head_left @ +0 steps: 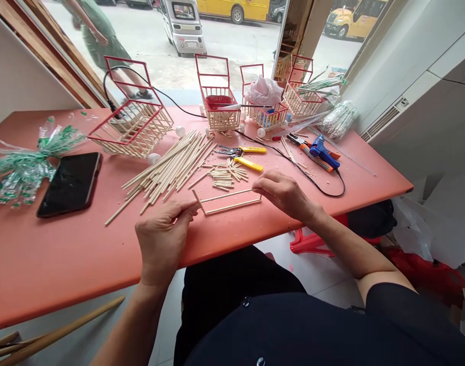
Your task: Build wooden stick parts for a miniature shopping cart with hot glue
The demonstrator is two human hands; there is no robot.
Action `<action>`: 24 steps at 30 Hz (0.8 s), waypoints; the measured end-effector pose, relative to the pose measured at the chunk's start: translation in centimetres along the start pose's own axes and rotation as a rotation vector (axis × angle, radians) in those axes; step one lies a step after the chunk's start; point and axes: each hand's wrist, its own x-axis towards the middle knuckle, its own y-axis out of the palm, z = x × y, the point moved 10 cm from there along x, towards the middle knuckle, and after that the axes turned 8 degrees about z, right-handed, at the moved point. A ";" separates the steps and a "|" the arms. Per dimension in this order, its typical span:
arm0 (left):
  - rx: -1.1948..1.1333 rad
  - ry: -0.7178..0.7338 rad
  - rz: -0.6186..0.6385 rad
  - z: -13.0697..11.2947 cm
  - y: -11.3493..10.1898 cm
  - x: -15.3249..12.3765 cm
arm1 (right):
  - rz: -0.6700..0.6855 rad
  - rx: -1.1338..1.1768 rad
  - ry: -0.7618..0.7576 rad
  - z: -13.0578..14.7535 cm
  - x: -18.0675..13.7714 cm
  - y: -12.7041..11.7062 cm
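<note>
A small rectangular frame of thin wooden sticks is held between my two hands near the table's front edge. My left hand pinches its left end, where a short crosspiece stands up. At the right end my right hand grips a corner, its fingertips closed on the frame. Just beyond the frame lies a pile of short cut sticks. Long wooden sticks are heaped to the left of that. Yellow-handled wire strippers rest behind the short pieces.
Several stick-built carts with red trim, such as the left cart, line the back of the table. A blue glue gun with a black cord lies at right, beside orange-handled pliers. A black phone and plastic wrappers are at left.
</note>
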 end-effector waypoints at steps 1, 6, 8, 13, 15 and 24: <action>0.005 0.014 -0.003 0.0 -0.1 -0.1 | -0.017 0.007 0.009 -0.2 0.0 -0.4; 0.023 0.026 -0.071 0.6 -1.1 -0.4 | -0.163 -0.042 0.062 -2.7 1.1 -4.4; 0.029 0.009 -0.064 1.0 -1.1 -0.3 | -0.206 -0.075 0.112 -5.0 2.5 -6.0; 0.055 -0.001 -0.018 1.5 -0.6 -0.3 | -0.194 -0.135 0.156 -11.9 7.7 -6.2; 0.068 0.009 -0.003 1.6 -0.4 -0.4 | -0.154 -0.165 0.193 -14.6 9.5 -5.0; 0.146 0.090 0.016 1.0 -0.1 -0.6 | -0.033 -0.363 0.308 -19.0 10.5 -1.5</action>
